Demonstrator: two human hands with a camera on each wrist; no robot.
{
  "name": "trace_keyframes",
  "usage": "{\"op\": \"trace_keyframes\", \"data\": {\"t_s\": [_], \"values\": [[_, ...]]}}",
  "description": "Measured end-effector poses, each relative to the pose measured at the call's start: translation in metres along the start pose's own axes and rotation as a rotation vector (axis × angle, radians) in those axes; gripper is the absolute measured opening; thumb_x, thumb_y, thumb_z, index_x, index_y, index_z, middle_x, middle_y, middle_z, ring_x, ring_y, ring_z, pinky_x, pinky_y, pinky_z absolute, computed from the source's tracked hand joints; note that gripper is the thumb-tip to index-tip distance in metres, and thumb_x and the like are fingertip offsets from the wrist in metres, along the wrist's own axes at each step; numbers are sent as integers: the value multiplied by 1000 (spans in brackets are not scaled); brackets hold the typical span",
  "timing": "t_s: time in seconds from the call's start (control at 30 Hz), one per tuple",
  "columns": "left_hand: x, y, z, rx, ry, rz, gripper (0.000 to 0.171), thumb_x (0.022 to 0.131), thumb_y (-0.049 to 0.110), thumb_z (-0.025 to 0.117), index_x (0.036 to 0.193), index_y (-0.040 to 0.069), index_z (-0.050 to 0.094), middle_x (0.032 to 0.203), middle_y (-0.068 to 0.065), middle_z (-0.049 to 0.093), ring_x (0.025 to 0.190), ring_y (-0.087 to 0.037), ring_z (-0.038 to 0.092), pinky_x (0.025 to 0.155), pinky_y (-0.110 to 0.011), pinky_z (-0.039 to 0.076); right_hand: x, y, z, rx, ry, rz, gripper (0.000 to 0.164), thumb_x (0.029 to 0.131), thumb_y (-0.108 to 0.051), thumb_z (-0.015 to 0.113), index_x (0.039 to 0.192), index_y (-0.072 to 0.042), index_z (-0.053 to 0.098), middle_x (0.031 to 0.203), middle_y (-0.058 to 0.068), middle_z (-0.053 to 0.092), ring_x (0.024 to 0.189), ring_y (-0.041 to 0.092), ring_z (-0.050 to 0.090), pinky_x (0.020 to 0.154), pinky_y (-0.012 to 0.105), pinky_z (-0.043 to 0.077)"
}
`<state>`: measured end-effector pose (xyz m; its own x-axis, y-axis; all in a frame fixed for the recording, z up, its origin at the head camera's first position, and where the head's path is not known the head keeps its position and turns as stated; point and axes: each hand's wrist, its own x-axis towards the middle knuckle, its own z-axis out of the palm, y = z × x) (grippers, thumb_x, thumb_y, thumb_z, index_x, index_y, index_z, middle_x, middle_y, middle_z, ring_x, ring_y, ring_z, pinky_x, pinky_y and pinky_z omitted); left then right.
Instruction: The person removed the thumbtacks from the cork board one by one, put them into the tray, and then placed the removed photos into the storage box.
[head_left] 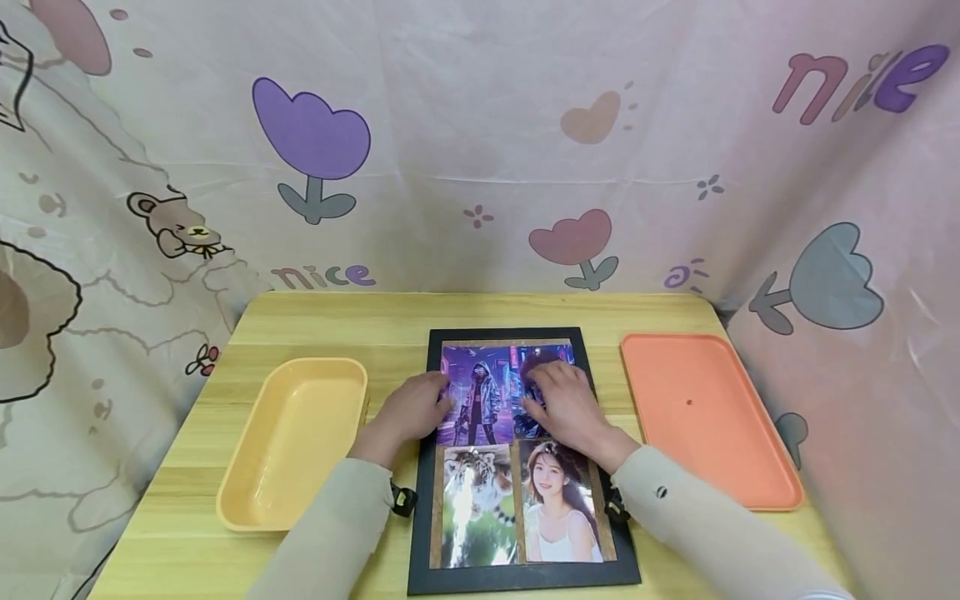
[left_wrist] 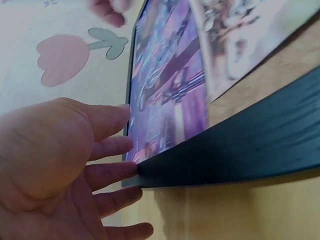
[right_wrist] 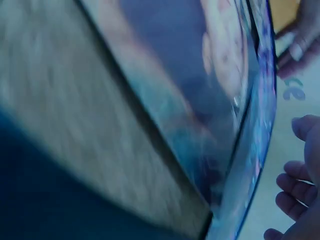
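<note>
Four photos (head_left: 477, 402) lie in the frame (head_left: 525, 577), trays (head_left: 307, 433) at nine and three o'clock. We see left hand (head_left: 410, 408) loosely spread, empty, at frame's ten; right hand (head_left: 572, 405) relaxed, empty, over the one-o'clock photo (head_left: 528, 427).

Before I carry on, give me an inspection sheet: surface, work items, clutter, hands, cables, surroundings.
Surface: light wood-grain table.
Work items: black frame lying flat, brown backing showing; hooded-figure picture upper left, neon-toned picture upper right, animal picture lower left with glare, portrait lower right.
Clutter: yellow tray left of the frame, orange tray right, both apart from it.
Left hand: at the frame's left edge, beside the hooded-figure picture.
Right hand: over the neon-toned picture, partly hiding it.
Cables: thin dark line lower left; cannot tell whether cable.
Surroundings: printed curtain behind and at both sides.
</note>
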<state>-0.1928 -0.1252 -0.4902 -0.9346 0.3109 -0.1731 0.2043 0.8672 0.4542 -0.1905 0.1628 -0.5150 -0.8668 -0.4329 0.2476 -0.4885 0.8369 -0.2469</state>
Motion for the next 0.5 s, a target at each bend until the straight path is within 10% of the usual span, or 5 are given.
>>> {"op": "trace_keyframes", "data": {"t_s": [0.5], "values": [[33, -15, -17, -196, 64, -135, 39, 111, 20, 46, 140, 2, 66, 139, -22, 68, 127, -41, 64, 110, -57, 50, -2, -20, 20, -74, -174, -24, 73, 101, -54, 66, 151, -2, 55, 157, 18, 52, 149, 40, 44, 124, 66, 29]]}}
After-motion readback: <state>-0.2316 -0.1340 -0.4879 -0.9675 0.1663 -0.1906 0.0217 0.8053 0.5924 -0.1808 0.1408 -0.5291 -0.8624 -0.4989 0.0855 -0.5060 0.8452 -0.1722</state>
